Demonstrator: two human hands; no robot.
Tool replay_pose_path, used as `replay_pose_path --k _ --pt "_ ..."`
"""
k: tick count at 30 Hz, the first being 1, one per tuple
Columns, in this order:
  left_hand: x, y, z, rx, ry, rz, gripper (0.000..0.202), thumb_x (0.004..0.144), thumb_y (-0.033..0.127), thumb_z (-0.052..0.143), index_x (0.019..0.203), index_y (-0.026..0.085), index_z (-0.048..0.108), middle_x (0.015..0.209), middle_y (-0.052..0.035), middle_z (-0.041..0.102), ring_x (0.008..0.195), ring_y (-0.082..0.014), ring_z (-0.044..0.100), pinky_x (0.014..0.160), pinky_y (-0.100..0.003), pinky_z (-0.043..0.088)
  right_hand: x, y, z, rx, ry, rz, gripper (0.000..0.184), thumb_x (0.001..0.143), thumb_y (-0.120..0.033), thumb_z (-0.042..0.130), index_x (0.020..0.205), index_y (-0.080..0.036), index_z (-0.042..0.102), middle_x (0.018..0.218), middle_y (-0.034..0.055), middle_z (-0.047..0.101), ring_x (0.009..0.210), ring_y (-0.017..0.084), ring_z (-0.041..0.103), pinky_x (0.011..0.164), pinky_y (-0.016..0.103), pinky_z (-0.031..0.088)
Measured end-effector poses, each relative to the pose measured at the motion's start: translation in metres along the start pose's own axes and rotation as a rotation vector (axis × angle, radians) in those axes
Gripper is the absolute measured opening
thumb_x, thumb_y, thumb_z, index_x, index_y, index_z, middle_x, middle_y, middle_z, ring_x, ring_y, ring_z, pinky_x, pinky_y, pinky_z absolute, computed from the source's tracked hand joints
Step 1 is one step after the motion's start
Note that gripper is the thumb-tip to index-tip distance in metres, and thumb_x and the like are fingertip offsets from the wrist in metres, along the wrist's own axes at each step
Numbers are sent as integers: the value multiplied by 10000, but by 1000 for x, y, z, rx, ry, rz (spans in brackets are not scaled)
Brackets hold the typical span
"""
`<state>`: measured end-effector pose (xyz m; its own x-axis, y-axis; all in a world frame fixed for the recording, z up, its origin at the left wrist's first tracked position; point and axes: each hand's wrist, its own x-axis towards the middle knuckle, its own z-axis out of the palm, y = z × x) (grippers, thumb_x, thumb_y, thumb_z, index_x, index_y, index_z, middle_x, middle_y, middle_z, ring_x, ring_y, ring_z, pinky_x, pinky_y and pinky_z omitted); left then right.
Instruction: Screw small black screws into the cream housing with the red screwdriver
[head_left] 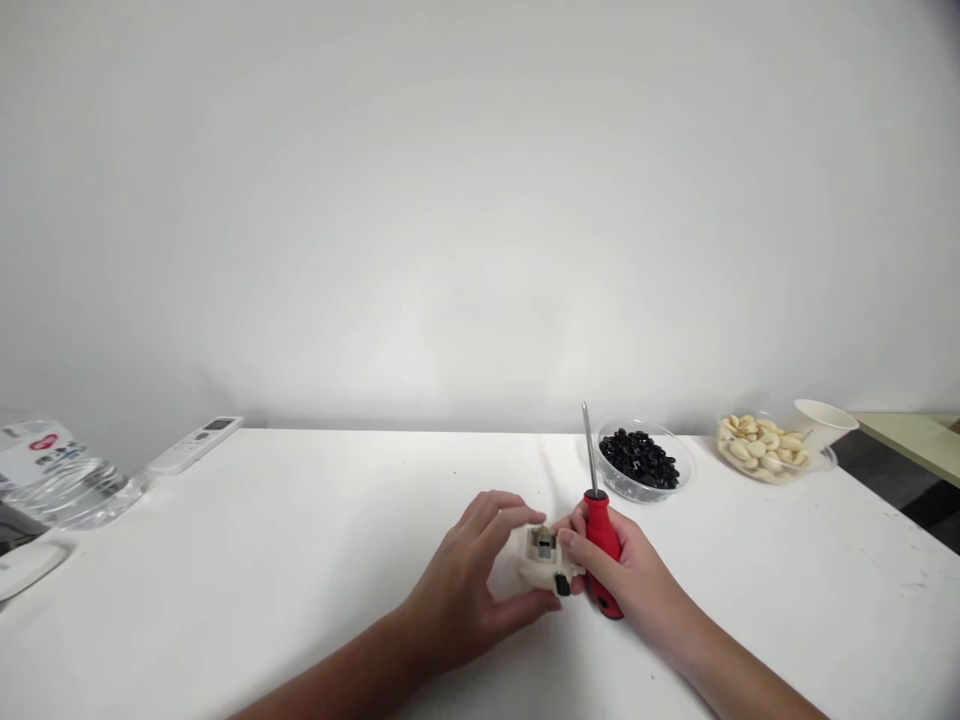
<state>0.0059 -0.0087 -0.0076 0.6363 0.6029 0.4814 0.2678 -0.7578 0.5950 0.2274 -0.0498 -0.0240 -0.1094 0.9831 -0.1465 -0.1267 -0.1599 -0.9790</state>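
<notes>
A screwdriver with a red handle and metal shaft is held in my right hand, its tip pointing up and away. The thumb and fingers of that same hand also pinch the right side of a small cream plastic part. This part has a grey metal piece set in its top and a black piece at its lower right. My left hand curves round the part from the left, fingertips at its top edge and thumb at its underside.
Behind the screwdriver stands a clear bowl of small black pieces. Further right, a clear container holds cream-coloured pieces, beside a white cup. A water bottle and a white remote control lie at the left on the white table.
</notes>
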Motion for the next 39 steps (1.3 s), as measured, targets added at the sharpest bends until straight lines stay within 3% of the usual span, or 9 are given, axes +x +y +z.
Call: replay_pose_path --k 3,6,8,10,12,14,16,28,39 --pt "1 -2 -1 -29 -109 -77 762 807 394 858 1437 257 452 1363 -137 584 1224 -316 564 1050 -460 469 -1 1 1 11 -45 -23 373 917 -514 742 875 -222 513 832 4 670 608 127 593 482 234 343" --pt "2 0 -2 -85 -196 -177 578 790 424 863 1245 245 554 1164 -75 669 1039 -272 623 920 -389 501 -1 -1 3 92 -44 -72 365 921 -487 745 852 -229 497 956 16 678 668 122 582 531 243 402" --pt "2 3 -3 -118 -164 -220 502 797 425 853 1151 235 553 1062 -39 665 932 -228 615 826 -331 493 0 -2 3 75 20 -137 341 935 -493 728 864 -223 531 1076 44 684 823 155 628 690 277 487" --pt "2 4 -4 -126 -93 -227 456 815 416 833 1113 229 543 1014 -20 643 872 -196 588 782 -299 470 2 -3 0 14 79 -181 335 947 -513 704 885 -217 559 1075 57 695 878 174 646 795 305 499" --pt "4 4 -6 -92 -37 -245 410 823 412 820 1069 225 551 977 -12 622 837 -182 562 753 -286 448 2 -3 -2 -25 88 -173 354 949 -529 692 869 -216 550 850 21 692 676 144 613 681 291 485" --pt "5 2 -6 -42 -1 -286 394 809 414 823 1022 222 553 929 -5 599 790 -173 537 708 -277 426 2 -3 -3 -51 64 -133 367 951 -540 681 852 -210 554 611 -43 585 483 108 491 530 264 406" --pt "5 1 -6 -4 23 -328 401 784 417 828 985 223 540 884 7 577 738 -163 510 667 -271 407 -1 -2 -2 -93 43 -93 380 945 -556 677 864 -194 594 523 -74 496 426 96 417 466 251 338" --pt "1 0 -2 76 6 -443 415 752 431 811 910 242 478 787 48 585 656 -141 490 605 -257 353 -4 -9 3 -272 12 4 333 872 -477 752 946 -153 726 605 -50 498 525 111 435 498 256 341" --pt "3 6 -5 64 -40 -391 401 846 488 749 943 243 446 837 30 608 687 -157 511 631 -271 366 -3 -3 1 -4 -117 90 255 966 -412 657 891 -168 671 475 -54 541 392 88 394 425 236 258"
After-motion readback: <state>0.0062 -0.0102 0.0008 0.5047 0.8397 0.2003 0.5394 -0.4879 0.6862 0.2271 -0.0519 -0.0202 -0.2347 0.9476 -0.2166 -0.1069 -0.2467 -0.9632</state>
